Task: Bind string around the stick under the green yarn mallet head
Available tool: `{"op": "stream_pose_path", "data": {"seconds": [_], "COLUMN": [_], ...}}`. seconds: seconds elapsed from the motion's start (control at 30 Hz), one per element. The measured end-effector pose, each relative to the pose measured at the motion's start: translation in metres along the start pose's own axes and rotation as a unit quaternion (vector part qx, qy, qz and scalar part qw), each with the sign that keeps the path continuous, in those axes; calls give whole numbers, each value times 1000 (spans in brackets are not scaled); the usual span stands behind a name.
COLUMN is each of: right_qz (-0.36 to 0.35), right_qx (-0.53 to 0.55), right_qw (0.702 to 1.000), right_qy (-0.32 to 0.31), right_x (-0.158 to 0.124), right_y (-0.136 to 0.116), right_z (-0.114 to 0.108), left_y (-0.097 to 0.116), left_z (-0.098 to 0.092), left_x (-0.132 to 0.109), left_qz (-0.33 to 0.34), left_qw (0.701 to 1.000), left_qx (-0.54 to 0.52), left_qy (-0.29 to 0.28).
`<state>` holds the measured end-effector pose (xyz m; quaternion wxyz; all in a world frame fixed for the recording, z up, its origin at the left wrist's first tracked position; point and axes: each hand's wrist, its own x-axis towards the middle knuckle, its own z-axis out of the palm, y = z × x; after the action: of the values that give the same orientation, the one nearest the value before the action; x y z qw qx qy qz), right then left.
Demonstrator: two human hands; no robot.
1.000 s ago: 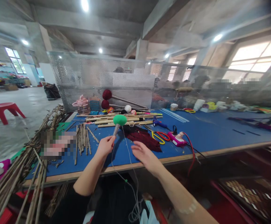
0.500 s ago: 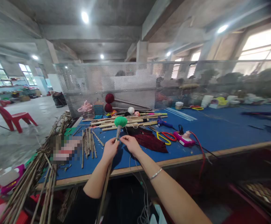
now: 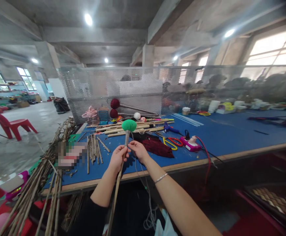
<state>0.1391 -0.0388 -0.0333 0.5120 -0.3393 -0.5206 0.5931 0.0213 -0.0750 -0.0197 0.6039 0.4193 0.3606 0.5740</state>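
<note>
My left hand is wrapped round a long thin stick that ends in a round green yarn head, held upright over the blue table. My right hand pinches at the stick just below the green head, fingers closed, touching my left hand. A pale thread hangs from there down past the table edge. A bracelet sits on my right wrist.
On the table lie bamboo sticks, dark red cloth, yellow and red scissors, a pink glue gun, short sticks and dark red mallets. Long sticks pile at left. A mesh screen stands behind; a red chair far left.
My right hand, open and apart a second ago, came in and closed on the stick under the green head. The stick rose slightly and now stands more upright.
</note>
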Motion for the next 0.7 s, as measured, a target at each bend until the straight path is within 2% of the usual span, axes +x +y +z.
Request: {"op": "stream_pose_path", "data": {"seconds": [0.1, 0.23, 0.33, 0.57, 0.63, 0.7], "right_qz": [6, 52, 70, 51, 56, 71], "right_qx": [24, 41, 58, 49, 51, 59], "right_qw": [999, 994, 992, 997, 997, 994], "right_qy": [-39, -85, -83, -23, -32, -58], "right_x": [-1, -1, 1, 1, 0, 0], "right_y": [-3, -4, -3, -1, -3, -5], "right_z": [-2, -8, -11, -8, -8, -9], "left_y": [-3, -7, -12, -19, -18, -16], "left_z": [-1, 0, 1, 0, -1, -2], "left_x": [-2, -5, -6, -1, -1, -1], "left_qz": [17, 61, 70, 71, 55, 41], "left_qw": [999, 988, 983, 976, 979, 986], "left_qx": [52, 140, 169, 177, 162, 134], "left_qy": [3, -7, 2, 108, 110, 86]}}
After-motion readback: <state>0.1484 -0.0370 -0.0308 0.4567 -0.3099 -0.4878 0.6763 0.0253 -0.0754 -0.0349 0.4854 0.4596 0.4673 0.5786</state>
